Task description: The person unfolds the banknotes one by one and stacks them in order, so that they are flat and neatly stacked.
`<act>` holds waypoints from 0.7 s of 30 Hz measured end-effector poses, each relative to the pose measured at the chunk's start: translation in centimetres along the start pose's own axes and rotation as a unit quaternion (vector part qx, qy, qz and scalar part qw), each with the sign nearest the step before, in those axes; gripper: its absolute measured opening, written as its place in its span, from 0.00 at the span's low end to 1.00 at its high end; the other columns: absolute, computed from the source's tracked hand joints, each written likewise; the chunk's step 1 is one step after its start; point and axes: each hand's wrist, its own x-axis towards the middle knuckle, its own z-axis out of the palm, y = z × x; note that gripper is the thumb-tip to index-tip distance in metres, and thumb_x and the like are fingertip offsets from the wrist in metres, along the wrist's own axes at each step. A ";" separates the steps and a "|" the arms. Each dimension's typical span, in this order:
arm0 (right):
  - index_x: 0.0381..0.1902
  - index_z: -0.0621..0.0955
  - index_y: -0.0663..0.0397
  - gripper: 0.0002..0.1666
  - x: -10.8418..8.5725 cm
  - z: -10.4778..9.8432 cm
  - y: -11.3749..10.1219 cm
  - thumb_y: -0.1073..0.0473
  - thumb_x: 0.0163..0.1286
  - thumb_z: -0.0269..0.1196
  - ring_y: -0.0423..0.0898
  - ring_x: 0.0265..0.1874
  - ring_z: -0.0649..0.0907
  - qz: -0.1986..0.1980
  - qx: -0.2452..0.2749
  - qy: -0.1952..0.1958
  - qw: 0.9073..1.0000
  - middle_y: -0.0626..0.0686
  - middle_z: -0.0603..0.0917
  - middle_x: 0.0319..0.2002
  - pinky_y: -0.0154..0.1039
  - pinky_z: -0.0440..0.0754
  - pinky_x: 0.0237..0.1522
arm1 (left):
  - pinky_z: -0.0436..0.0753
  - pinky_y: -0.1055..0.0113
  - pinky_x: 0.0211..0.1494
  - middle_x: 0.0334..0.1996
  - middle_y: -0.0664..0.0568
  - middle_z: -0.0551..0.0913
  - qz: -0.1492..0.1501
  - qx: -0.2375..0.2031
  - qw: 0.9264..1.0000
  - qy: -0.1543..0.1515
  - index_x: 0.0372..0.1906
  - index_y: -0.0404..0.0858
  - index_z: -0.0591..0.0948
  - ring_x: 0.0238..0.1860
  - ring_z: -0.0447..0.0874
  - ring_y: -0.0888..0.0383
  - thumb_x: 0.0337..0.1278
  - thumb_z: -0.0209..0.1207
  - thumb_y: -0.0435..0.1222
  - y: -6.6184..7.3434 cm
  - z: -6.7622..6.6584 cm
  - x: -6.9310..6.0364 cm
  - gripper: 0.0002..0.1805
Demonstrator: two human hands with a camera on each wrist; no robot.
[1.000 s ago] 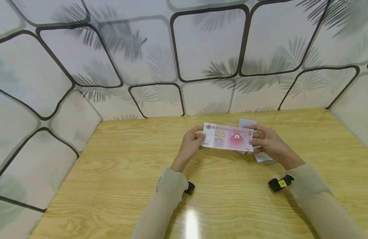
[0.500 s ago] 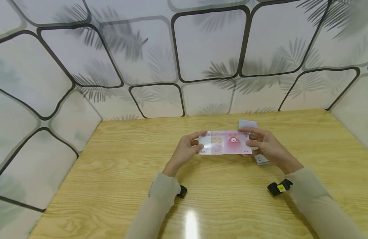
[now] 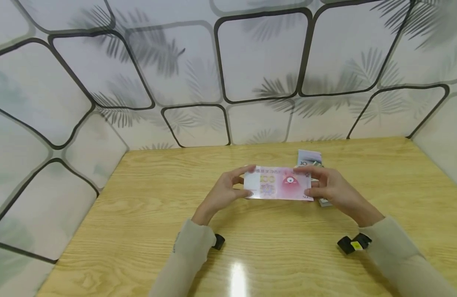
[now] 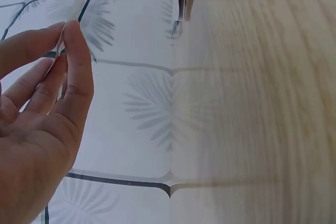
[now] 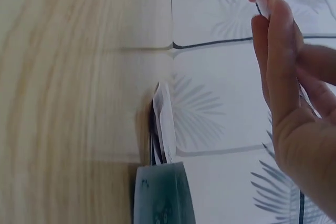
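A pink banknote (image 3: 278,183) printed with a one-eyed red figure is stretched flat between the two hands, above the wooden table. Its left end is pinched by the left hand (image 3: 222,192), thumb at the lower corner and a finger on the top edge. At its right end the right hand (image 3: 334,189) pinches the note in the same way. Seen from the left wrist, the left hand (image 4: 50,98) holds the note nearly edge-on; the right wrist view shows the right hand (image 5: 296,93) gripping its other end. Other notes (image 3: 309,156) lie behind, partly hidden by the right hand.
The wooden table (image 3: 139,231) runs back to a patterned wall (image 3: 262,57). In the right wrist view, folded paper (image 5: 166,124) and a teal-green bundle (image 5: 164,195) are on the table.
The note has come down and slightly toward the body, and its tilt has levelled. My left hand has moved left and lower; both hands still hold the note's ends.
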 end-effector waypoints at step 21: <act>0.66 0.63 0.87 0.32 -0.2 2.3 0.6 0.81 0.66 0.59 0.41 0.39 0.87 -0.047 0.015 -0.017 0.999 0.79 0.47 0.73 0.40 0.89 0.38 | 0.88 0.48 0.45 0.69 0.40 0.70 -0.027 -0.003 0.999 0.019 0.74 0.30 0.68 0.39 0.82 0.55 0.57 0.63 0.17 -0.3 -1.8 -2.8 0.37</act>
